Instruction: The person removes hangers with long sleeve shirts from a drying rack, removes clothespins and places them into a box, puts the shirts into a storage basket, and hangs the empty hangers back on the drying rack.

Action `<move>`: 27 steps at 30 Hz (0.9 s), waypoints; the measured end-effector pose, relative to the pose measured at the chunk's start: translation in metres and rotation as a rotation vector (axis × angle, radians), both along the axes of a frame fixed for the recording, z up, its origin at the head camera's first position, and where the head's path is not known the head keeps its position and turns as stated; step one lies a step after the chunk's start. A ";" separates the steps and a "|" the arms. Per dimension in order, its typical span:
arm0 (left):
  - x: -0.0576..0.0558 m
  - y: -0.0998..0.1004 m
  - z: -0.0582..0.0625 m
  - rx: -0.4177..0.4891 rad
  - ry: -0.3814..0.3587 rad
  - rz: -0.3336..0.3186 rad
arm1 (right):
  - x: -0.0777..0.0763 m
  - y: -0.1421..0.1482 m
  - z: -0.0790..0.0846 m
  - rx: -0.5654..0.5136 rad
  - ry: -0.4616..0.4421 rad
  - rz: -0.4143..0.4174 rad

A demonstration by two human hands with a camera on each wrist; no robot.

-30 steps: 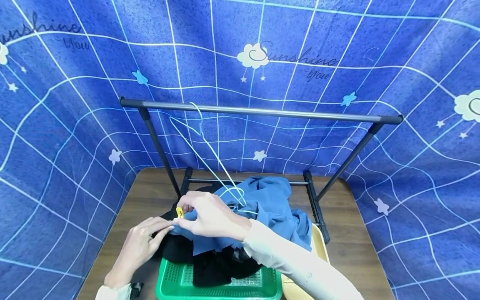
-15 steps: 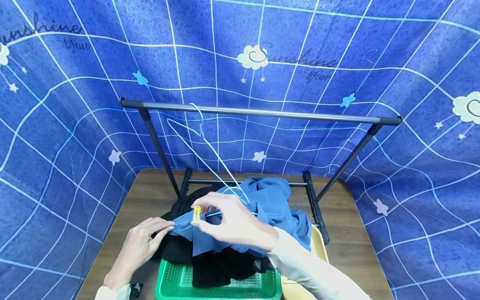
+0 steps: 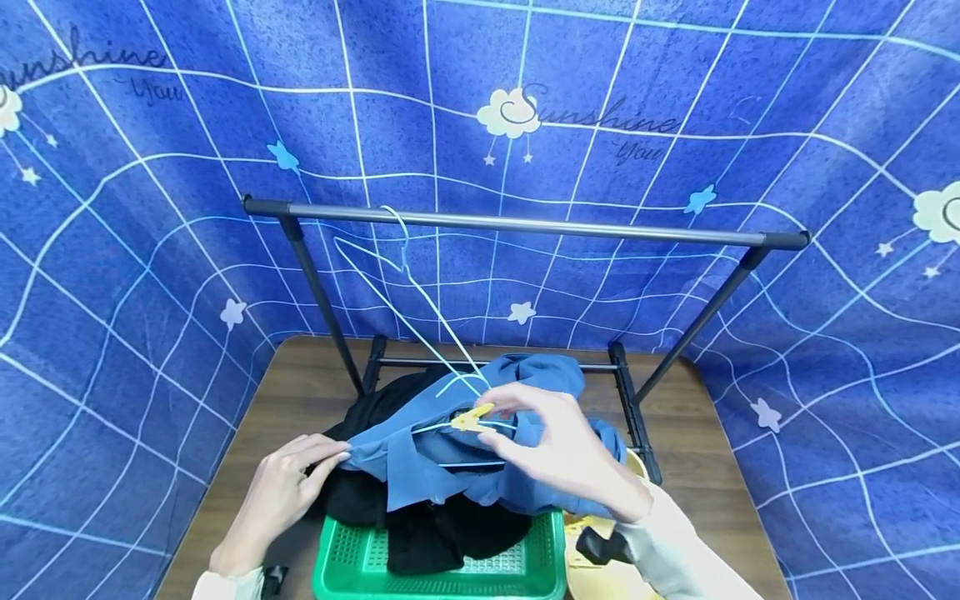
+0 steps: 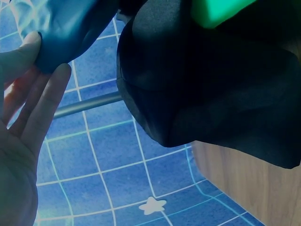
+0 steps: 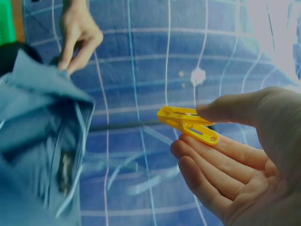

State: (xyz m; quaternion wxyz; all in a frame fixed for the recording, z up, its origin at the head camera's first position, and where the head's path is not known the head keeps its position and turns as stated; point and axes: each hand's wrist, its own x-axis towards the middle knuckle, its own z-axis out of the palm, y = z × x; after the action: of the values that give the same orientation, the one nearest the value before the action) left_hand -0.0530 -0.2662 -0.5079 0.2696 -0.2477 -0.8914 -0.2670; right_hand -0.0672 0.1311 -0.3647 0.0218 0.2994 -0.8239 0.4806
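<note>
A blue garment [image 3: 408, 471] lies heaped over black cloth, a pale wire hanger [image 3: 431, 427] showing in its opening. At its left corner my left hand [image 3: 288, 475] pinches the cloth edge between thumb and fingers; the left wrist view shows the same blue cloth [image 4: 70, 28] at the fingertips. My right hand [image 3: 558, 446] holds a yellow clothespin [image 5: 188, 123] between thumb and fingers. In the head view this clothespin overlaps the hanger's wire at the garment's middle, while in the right wrist view it is apart from the blue cloth [image 5: 42, 108].
A metal rail [image 3: 525, 224] on black posts stands behind, with another pale hanger [image 3: 431, 300] hooked on it. The green basket [image 3: 438, 587] sits in front under black clothing [image 3: 423, 533]. To its right is a cream basket [image 3: 600, 575].
My right hand has moved right with the clothespin, away from my left hand, and the clothespin has turned. More of the garment's opening shows. My left hand has stayed at the cloth corner.
</note>
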 end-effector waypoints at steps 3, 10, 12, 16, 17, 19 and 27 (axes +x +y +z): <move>0.000 0.000 0.000 -0.002 -0.003 -0.001 | 0.003 0.021 -0.004 0.004 0.015 -0.060; 0.000 0.000 -0.001 0.000 -0.002 0.001 | 0.008 0.065 -0.020 0.018 0.017 -0.205; 0.000 0.000 -0.001 0.000 -0.004 0.000 | 0.009 0.078 -0.028 0.015 0.029 -0.238; 0.000 0.000 -0.002 0.004 -0.008 -0.001 | 0.015 0.100 -0.048 -0.005 0.088 -0.270; 0.000 0.000 -0.003 0.005 -0.009 0.000 | 0.017 0.105 -0.053 -0.007 0.096 -0.275; 0.000 0.000 -0.003 0.009 -0.010 0.001 | 0.022 0.115 -0.065 -0.008 0.098 -0.283; 0.001 0.000 -0.003 0.003 -0.016 0.007 | 0.040 0.150 -0.105 0.011 0.036 -0.305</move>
State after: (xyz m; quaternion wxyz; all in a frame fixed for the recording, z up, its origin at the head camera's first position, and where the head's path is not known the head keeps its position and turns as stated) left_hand -0.0523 -0.2658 -0.5112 0.2637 -0.2421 -0.8940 -0.2694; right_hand -0.0270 0.2811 -0.4693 0.1077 0.1796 -0.8619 0.4619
